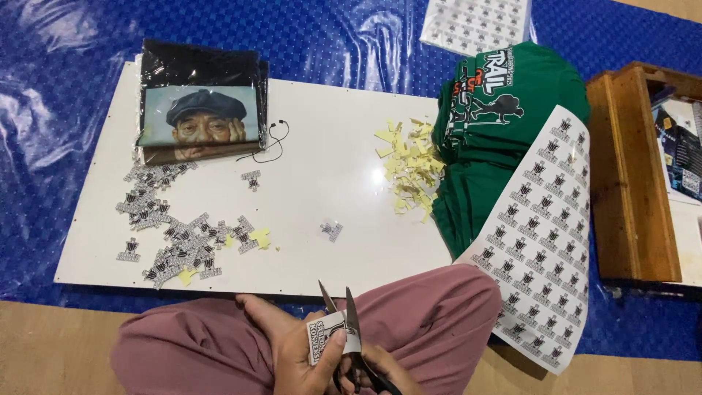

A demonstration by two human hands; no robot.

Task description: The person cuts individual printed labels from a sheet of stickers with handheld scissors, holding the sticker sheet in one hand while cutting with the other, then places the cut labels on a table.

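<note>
Work is partly complete: a heap of cut labels lies on the white board, while a printed sheet over the green shirts remains uncut. The left hand pinches one small label over the lap. The right hand grips scissors, blades parted against the label's edge.

Left hand pinching sticker, right hand working scissors (blades apart)
</note>
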